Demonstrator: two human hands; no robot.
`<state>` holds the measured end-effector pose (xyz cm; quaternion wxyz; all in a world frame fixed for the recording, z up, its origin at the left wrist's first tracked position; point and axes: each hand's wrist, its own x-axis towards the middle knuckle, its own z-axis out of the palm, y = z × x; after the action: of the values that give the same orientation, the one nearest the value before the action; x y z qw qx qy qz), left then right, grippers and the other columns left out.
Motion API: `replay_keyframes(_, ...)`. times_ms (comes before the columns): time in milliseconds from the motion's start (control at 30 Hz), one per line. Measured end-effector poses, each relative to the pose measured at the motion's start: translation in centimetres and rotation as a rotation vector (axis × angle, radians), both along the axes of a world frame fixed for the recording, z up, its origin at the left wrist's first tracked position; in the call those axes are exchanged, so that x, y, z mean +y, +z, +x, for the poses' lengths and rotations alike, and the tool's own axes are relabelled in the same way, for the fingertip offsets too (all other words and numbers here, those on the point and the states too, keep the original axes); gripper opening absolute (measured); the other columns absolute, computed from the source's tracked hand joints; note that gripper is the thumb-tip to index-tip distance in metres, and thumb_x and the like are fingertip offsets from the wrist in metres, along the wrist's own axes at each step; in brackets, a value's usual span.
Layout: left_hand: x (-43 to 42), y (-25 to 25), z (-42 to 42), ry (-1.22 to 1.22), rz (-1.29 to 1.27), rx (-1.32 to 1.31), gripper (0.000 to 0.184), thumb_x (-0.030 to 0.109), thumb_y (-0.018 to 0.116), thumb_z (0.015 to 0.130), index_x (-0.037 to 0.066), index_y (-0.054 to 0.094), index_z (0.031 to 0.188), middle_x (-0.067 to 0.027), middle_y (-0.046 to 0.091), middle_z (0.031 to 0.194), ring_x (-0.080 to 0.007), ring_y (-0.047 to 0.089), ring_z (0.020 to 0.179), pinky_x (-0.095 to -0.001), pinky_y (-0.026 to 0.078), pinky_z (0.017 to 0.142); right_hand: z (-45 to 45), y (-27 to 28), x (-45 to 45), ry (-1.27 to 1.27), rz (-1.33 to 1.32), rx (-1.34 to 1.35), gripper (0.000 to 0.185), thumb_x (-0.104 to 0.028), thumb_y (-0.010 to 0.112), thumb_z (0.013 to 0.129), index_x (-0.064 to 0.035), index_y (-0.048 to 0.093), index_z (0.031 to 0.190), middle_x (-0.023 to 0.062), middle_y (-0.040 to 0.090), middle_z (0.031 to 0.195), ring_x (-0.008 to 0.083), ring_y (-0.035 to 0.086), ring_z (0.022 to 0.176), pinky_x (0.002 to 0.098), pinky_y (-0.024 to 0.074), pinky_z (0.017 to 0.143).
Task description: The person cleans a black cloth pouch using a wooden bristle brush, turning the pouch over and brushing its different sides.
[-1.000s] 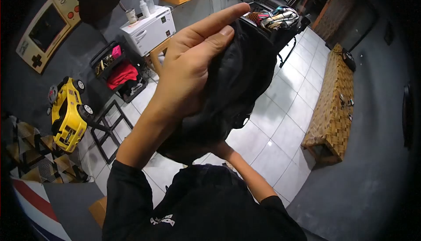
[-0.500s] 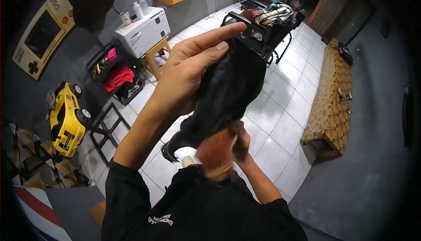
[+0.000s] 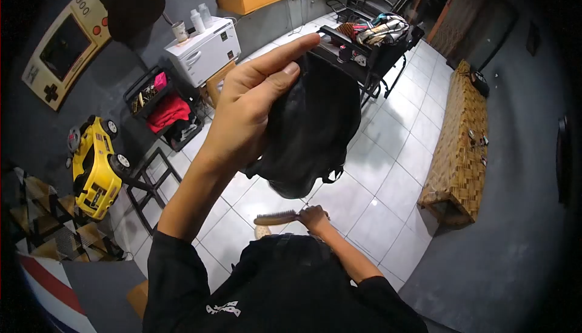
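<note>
My left hand (image 3: 242, 105) is raised in the middle, closed on a soft black item (image 3: 318, 124). The index finger stretches along its top edge, the thumb lies beside it, and the other fingers are partly hidden. The item hangs down with a rounded lower end and loose curled bits; I cannot tell whether it is cloth or hair. Lower down, near my body, my right hand (image 3: 314, 219) grips the handle of a wooden brush (image 3: 276, 219). Its dark bristles point up, and it is apart from the black item.
A woven bench (image 3: 451, 151) stands along the right wall. Ahead is a black chair (image 3: 388, 60) with cloths on it. To the left are a white cabinet (image 3: 203, 51), a black cart (image 3: 163, 105), a yellow toy car (image 3: 97, 169) and a black metal frame (image 3: 148, 187).
The brush has come away from the black item's lower end and down toward my body, turning bristles-up. My left hand has shifted slightly left, and the black item hangs straighter.
</note>
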<state>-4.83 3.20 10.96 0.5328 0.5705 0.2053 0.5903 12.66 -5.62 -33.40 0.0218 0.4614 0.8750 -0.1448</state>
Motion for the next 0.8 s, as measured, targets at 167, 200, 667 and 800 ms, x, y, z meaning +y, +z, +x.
replay_keyframes(167,0.1,-0.2,-0.4,0.012,0.006,0.077,0.036,0.011,0.047,0.089,-0.002,0.049,0.123,-0.0146,0.050,0.126,-0.0171,0.049,0.116,-0.0282,0.035,0.101,0.4,9.9,1.5,-0.084,0.427,0.806,0.024,-0.005,0.072,0.063,-0.0037,0.059,0.083,0.0119,0.057,0.080,0.0304,0.054,0.075,0.0395,0.0420,0.065)
replay_keyframes(200,0.0,-0.4,0.0,-0.019,-0.026,0.041,0.036,0.011,0.047,0.089,-0.002,0.049,0.123,-0.0145,0.051,0.126,-0.0167,0.050,0.115,-0.0276,0.036,0.100,-0.1,12.0,1.8,-0.177,0.528,0.890,0.025,0.003,0.071,0.062,-0.0025,0.059,0.084,0.0135,0.057,0.083,0.0309,0.054,0.076,0.0388,0.0443,0.065)
replay_keyframes(667,-1.3,1.2,0.4,-0.011,-0.069,-0.152,0.033,0.003,0.043,0.091,-0.004,0.048,0.123,-0.0115,0.055,0.117,-0.0116,0.055,0.101,-0.0233,0.044,0.089,-1.5,-3.7,0.0,0.063,0.012,-0.184,0.029,-0.039,0.060,0.079,-0.0112,0.064,0.081,0.0084,0.063,0.074,0.0277,0.061,0.076,0.0391,0.0432,0.073)
replay_keyframes(800,-0.9,0.6,-0.4,-0.048,-0.075,-0.072,0.035,0.005,0.043,0.091,-0.003,0.046,0.125,-0.0143,0.050,0.126,-0.0138,0.052,0.111,-0.0264,0.040,0.096,0.2,3.1,0.2,0.065,0.075,0.534,0.032,-0.038,0.066,0.075,-0.0066,0.060,0.071,0.0099,0.056,0.065,0.0297,0.055,0.065,0.0401,0.0399,0.066)
